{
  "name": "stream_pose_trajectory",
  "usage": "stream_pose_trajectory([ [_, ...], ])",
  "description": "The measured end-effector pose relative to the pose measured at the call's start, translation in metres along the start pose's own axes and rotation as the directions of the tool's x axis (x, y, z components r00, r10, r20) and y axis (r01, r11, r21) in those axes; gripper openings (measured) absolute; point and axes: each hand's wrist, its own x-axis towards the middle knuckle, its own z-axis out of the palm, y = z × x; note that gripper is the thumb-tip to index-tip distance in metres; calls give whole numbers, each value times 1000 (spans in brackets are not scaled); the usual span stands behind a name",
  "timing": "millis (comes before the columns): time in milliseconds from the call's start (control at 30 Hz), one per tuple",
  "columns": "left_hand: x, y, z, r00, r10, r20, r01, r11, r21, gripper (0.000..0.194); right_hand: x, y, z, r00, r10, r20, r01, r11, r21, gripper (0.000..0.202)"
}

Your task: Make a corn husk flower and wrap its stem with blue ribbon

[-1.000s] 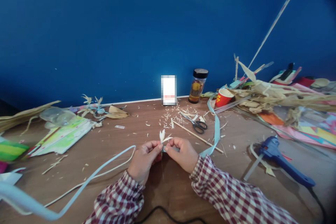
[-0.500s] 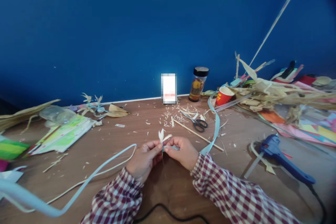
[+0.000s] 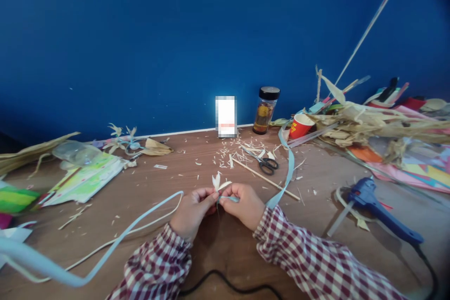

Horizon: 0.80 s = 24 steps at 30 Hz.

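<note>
Near the table's front middle, my left hand (image 3: 192,211) pinches the base of a small white flower-like piece (image 3: 217,183), whose pale petals point up above the fingertips. Right beside it, my right hand (image 3: 245,204) is closed on a light blue ribbon (image 3: 288,168) at the flower's base. The ribbon runs from under the right wrist back toward the red cup. Both hands' fingertips nearly touch. A thin stem hangs below them, partly hidden by the fingers.
Scissors (image 3: 267,166), pale scraps and a thin stick (image 3: 267,179) lie beyond my hands. A blue glue gun (image 3: 383,211) rests at right, near dried husks (image 3: 355,124). A jar (image 3: 266,111) and red cup (image 3: 300,126) stand behind. A pale blue looped cord (image 3: 119,243) is at left.
The pale petal on the right of the flower-like piece now lies at a slightly different angle. Both hands keep their hold in nearly the same place. The view has shifted slightly.
</note>
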Motion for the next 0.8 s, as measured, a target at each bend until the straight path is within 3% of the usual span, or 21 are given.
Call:
stream_pose_trajectory([
  [433,0,-1,1,990,-47,-133,47,999,-8,30,-1,5,0,998,-63,23,65,994,-91,8],
  [800,0,-1,5,986,-33,-166,22,997,-69,27,-2,8,-2,993,-122,7,120,968,-220,12],
])
